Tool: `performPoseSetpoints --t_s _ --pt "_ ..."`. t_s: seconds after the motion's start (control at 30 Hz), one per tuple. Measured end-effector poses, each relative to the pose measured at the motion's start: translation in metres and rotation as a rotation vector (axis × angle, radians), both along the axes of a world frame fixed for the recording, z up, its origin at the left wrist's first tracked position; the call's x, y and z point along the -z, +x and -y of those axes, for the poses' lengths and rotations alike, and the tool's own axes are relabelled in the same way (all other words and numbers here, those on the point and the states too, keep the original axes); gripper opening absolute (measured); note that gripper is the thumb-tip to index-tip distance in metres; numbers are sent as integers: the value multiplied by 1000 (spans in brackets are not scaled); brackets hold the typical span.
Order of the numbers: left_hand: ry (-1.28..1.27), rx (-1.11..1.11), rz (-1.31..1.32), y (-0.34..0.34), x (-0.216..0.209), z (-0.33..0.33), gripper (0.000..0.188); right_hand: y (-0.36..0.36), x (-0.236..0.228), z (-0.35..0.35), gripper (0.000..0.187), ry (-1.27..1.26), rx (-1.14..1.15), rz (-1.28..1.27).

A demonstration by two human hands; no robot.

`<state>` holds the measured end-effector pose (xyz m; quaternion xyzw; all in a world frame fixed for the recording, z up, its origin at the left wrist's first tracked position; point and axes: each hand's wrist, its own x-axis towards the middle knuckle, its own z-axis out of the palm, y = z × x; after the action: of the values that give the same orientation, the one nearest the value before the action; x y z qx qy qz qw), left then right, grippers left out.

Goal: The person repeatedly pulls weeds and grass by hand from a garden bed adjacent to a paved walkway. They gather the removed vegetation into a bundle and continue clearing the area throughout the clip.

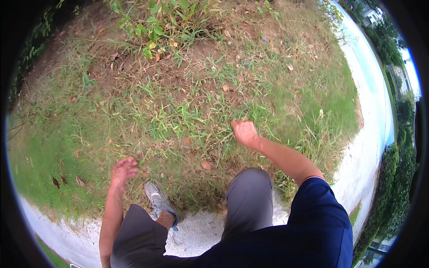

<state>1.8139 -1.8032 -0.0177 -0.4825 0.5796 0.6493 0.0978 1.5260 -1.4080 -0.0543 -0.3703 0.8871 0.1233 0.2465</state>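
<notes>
My right hand (245, 132) is closed low over a patch of green grass (223, 131), and blades show beside its thumb side. Its fingertips are partly hidden, but the fist appears to grip some of the blades. Over on the left, my left hand (124, 169) hovers above the ground with its fingers loosely bent and apart, holding nothing. Between the hands grows a stretch of longer weedy grass (178, 118) mixed with dry stalks.
A leafy green plant (154, 29) rises from bare soil at the far side. Dry leaves (206, 165) lie scattered around. My shoe (156, 196) stands at the grass edge beside a pale paved path (199, 232). Another light pavement (364, 116) curves along the right.
</notes>
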Motion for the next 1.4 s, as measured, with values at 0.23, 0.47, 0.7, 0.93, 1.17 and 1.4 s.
performPoseSetpoints --t_s 0.23,0.47,0.7,0.93,1.17,1.4 --pt "7 56 -13 -20 5 -8 26 -151 43 -25 41 175 188 -673" --pt "24 37 -20 -11 -1 -16 28 -182 46 -49 29 365 204 -441" --pt "-3 -33 11 6 -8 6 28 -39 -4 16 29 -302 -129 -124" --pt "-11 -16 8 0 -3 2 28 -146 7 90 40 -75 -104 -690" --pt "24 -25 6 10 0 2 28 -181 23 87 21 86 -43 -556" --pt "38 -53 -13 20 3 19 29 -65 1 77 18 128 -243 -122"
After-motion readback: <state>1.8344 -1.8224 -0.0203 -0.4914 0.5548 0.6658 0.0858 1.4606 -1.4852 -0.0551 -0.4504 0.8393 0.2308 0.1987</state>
